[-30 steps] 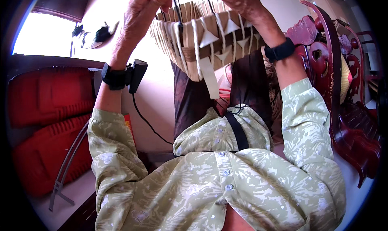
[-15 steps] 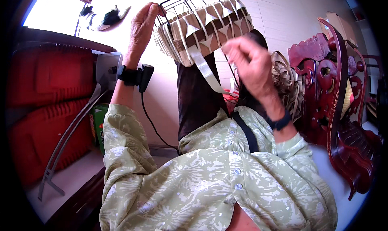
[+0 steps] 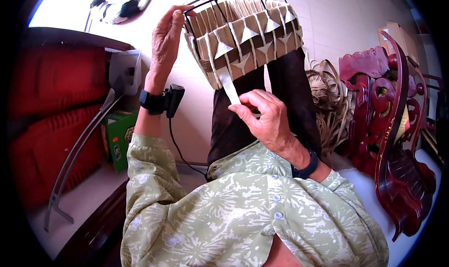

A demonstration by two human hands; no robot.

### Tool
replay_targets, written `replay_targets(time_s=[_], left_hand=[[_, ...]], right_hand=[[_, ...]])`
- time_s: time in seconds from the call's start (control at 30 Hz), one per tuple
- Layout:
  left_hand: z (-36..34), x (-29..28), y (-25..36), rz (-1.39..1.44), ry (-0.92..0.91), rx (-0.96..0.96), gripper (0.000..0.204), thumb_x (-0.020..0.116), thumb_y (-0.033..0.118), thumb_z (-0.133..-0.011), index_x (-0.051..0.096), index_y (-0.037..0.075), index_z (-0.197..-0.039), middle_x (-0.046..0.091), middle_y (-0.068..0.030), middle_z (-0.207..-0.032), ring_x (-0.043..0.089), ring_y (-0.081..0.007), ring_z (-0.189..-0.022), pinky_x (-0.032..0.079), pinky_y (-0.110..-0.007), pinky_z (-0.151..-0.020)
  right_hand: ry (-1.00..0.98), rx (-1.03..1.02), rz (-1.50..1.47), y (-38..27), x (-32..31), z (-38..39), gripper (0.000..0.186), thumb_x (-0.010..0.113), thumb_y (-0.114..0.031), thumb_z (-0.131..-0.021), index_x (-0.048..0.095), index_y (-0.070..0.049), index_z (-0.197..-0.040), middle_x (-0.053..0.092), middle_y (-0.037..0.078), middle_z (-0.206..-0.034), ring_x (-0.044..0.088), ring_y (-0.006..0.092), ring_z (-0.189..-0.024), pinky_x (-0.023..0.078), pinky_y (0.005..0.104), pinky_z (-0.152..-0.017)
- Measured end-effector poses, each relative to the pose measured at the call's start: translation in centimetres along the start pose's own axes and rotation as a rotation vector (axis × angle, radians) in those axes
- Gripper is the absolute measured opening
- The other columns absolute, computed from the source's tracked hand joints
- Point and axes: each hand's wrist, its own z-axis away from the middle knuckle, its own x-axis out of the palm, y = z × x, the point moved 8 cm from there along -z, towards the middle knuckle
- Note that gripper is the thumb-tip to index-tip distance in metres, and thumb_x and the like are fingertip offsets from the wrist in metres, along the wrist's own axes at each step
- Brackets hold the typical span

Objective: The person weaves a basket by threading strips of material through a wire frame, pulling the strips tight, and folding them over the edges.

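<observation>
A half-woven basket (image 3: 256, 42) on a black wire frame rests tilted over my knees. Its wall is of beige and brown bands, crossed by pale upright cords and white folded triangles. My left hand (image 3: 164, 38) grips the black wire rim (image 3: 206, 4) at the near left corner, thumb and fingers closed on it. From the basket's lower left part hangs a white flat strip (image 3: 227, 83). My right hand (image 3: 266, 117) pinches the strip's lower end between thumb and forefinger, above my lap. The other fingers are curled under.
Coils of beige strip and cord (image 3: 327, 96) lie on the floor right of my legs. Carved dark red wooden furniture (image 3: 388, 127) stands at the right. Red cushions (image 3: 61, 89), a green box (image 3: 122, 136) and a black-and-white animal (image 3: 119, 11) are at the left. A cable hangs from my left wrist device.
My right hand has come down and left and now pinches the white strip, which was hanging loose. The basket has shifted slightly right and down. My left hand keeps its hold.
</observation>
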Motion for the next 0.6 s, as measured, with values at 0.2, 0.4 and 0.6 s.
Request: replay_targets(time_s=[0.2, 0.4, 0.6], left_hand=[[0.2, -1.2, -1.5, 0.06, -0.032, -0.015, 0.033, 0.048, 0.029, -0.109, 0.067, 0.008, -0.126, 0.071, -0.0069, -0.12, 0.057, -0.0175, -0.127, 0.038, -0.036, -0.114], [1.2, -1.6, -2.9, -0.33, 0.135, -0.094, 0.056, 0.049, 0.044, -0.106, 0.049, 0.006, -0.147, 0.052, -0.0148, -0.148, 0.048, -0.0261, -0.138, 0.04, -0.041, -0.113], [4.3, -2.9, -9.6, -0.165, 0.229, -0.519, 0.079, 0.037, 0.06, -0.105, 0.039, -0.006, -0.149, 0.047, -0.0226, -0.15, 0.045, -0.0306, -0.14, 0.034, -0.038, -0.116]], right_hand=[[0.231, 0.19, -0.177, 2.3, -3.6, -1.3, 0.016, 0.071, -0.019, -0.095, 0.066, -0.003, -0.093, 0.066, 0.009, -0.079, 0.066, 0.0202, -0.069, 0.051, 0.032, -0.061], [0.169, 0.274, 0.058, 6.1, -5.0, -1.5, 0.023, 0.068, -0.023, -0.096, 0.062, 0.0, -0.096, 0.065, 0.014, -0.088, 0.068, 0.0258, -0.072, 0.053, 0.0369, -0.064], [0.256, 0.2, 0.262, 6.6, -4.3, -0.6, 0.012, 0.064, -0.01, -0.092, 0.06, 0.0, -0.097, 0.064, 0.016, -0.092, 0.066, 0.0378, -0.083, 0.052, 0.0454, -0.073]])
